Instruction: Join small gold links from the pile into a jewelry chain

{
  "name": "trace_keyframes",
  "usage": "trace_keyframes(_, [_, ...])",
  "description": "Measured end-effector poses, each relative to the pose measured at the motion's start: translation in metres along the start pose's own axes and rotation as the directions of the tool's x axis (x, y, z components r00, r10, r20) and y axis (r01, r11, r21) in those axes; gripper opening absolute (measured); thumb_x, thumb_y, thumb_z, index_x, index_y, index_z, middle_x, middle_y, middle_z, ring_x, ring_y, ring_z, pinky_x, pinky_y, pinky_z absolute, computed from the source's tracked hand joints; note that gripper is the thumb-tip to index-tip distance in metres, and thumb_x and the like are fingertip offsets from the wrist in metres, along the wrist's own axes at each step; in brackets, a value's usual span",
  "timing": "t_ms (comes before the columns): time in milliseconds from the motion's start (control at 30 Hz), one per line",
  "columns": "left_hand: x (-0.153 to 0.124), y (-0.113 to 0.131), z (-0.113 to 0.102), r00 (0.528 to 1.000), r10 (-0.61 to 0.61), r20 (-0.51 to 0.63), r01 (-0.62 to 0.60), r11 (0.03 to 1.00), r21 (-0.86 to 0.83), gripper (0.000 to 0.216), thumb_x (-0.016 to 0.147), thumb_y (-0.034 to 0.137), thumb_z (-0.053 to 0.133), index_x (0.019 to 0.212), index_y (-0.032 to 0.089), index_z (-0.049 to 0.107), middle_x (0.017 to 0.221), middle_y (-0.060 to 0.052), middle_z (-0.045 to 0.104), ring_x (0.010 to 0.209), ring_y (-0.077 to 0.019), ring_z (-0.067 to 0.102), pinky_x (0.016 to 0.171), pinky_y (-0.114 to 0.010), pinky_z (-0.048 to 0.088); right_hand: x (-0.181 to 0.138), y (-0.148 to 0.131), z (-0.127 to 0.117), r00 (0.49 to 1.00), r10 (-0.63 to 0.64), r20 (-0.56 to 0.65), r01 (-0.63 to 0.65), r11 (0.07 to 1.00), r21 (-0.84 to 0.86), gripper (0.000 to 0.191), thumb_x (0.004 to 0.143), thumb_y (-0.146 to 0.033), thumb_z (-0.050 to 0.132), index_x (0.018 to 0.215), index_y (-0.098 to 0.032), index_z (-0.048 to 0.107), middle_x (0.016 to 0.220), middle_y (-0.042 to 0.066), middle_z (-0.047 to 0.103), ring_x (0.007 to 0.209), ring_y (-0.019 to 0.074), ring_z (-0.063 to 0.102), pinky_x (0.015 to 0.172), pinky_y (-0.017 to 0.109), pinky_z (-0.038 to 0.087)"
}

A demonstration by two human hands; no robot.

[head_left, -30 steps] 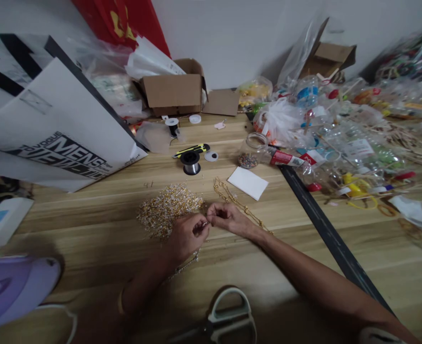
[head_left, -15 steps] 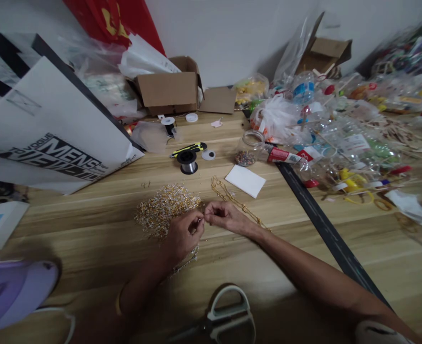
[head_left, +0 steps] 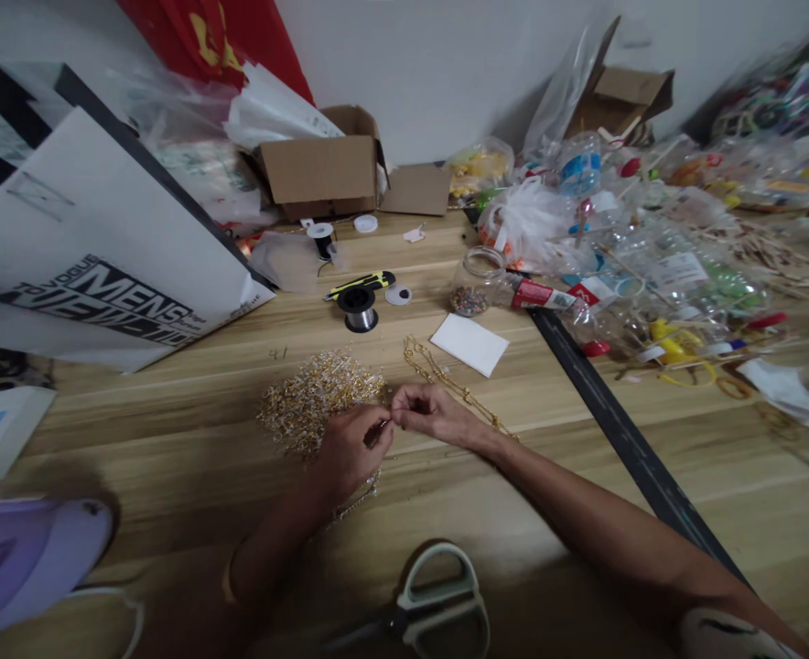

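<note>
Both of my hands meet over the middle of the wooden table (head_left: 171, 476). My left hand (head_left: 350, 450) is closed, pinching a small metal piece at its fingertips, and a thin beaded chain (head_left: 356, 500) trails out beneath it. My right hand (head_left: 426, 414) is closed too, its fingertips touching those of the left around the same tiny piece. A pile of small gold and silver findings (head_left: 315, 397) lies just left of my hands. A gold chain (head_left: 446, 380) runs from behind my right hand toward the back.
Grey-handled scissors (head_left: 432, 604) lie near the front edge. A wire spool (head_left: 359, 308), a yellow utility knife (head_left: 360, 285), a bead jar (head_left: 477, 284) and a white card (head_left: 469, 344) sit behind my hands. Cardboard box (head_left: 322, 169), white bag (head_left: 95, 265) and plastic clutter (head_left: 652, 247) crowd the back.
My hands stay together on the small piece with only slight finger shifts. The view has drifted a little.
</note>
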State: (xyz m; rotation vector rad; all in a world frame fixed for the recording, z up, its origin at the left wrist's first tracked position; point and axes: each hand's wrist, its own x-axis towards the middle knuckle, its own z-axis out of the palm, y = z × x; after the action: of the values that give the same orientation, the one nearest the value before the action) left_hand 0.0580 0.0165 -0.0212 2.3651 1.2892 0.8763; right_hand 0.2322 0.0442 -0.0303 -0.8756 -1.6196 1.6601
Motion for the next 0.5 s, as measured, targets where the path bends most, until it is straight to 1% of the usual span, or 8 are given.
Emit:
trace_keyframes(167, [-0.0002,-0.0017,0.0012,1.000,0.028,0.002,-0.028,0.999,-0.016,0.014,0.080,0.014,0.051,0.067,0.016,0.058,0.061,-0.002,0.059,0.058,-0.0122,0.054,0.058,-0.023,0.040,-0.0006,0.0028,-0.0008,1.000,-0.008,0.005,0.008,1.000,-0.001,0.030,0.079,-0.040,0.061,0.072,-0.012,0.053,0.062,-0.003,0.044,0.055,0.0070,0.035,0.051,0.020,0.027])
trace_keyframes(233, [0.0002,-0.0025,0.0018,0.999,0.035,-0.005,-0.036,0.998,-0.049,0.015,0.080,0.014,0.051,0.068,0.015,0.059,0.064,-0.003,0.061,0.062,-0.0132,0.055,0.061,-0.024,0.041,-0.0010,0.0033,-0.0015,1.000,-0.012,0.015,0.012,1.000,0.000,0.029,0.080,-0.039,0.060,0.072,-0.012,0.053,0.061,-0.004,0.043,0.054,0.0067,0.034,0.050,0.020,0.026])
trace_keyframes(300, [0.0005,-0.0029,0.0022,1.000,0.014,-0.021,-0.016,0.995,-0.100,0.014,0.080,0.014,0.051,0.070,0.015,0.061,0.066,-0.003,0.062,0.063,-0.0135,0.055,0.063,-0.024,0.042,-0.0013,0.0030,-0.0023,1.000,-0.014,0.019,0.014,1.000,-0.001,0.029,0.081,-0.039,0.060,0.073,-0.012,0.054,0.059,-0.005,0.042,0.053,0.0065,0.035,0.049,0.019,0.026])
trace_keyframes(400, [0.0001,-0.0038,0.0030,0.995,-0.100,-0.015,0.095,0.974,-0.203,0.012,0.078,0.016,0.054,0.071,0.015,0.063,0.066,-0.002,0.063,0.061,-0.0125,0.055,0.061,-0.023,0.042,-0.0012,0.0018,-0.0031,1.000,-0.010,0.009,0.010,1.000,-0.003,0.030,0.080,-0.041,0.060,0.073,-0.012,0.054,0.058,-0.004,0.045,0.052,0.0065,0.037,0.049,0.019,0.028])
trace_keyframes(500, [-0.0006,-0.0079,0.0046,0.966,-0.257,0.016,0.245,0.902,-0.355,0.011,0.079,0.019,0.055,0.073,0.016,0.065,0.066,-0.001,0.065,0.059,-0.0115,0.056,0.059,-0.021,0.042,-0.0006,0.0006,-0.0033,1.000,-0.005,0.008,0.005,1.000,0.003,0.032,0.080,-0.043,0.060,0.073,-0.012,0.054,0.058,-0.004,0.047,0.052,0.0067,0.039,0.049,0.019,0.030])
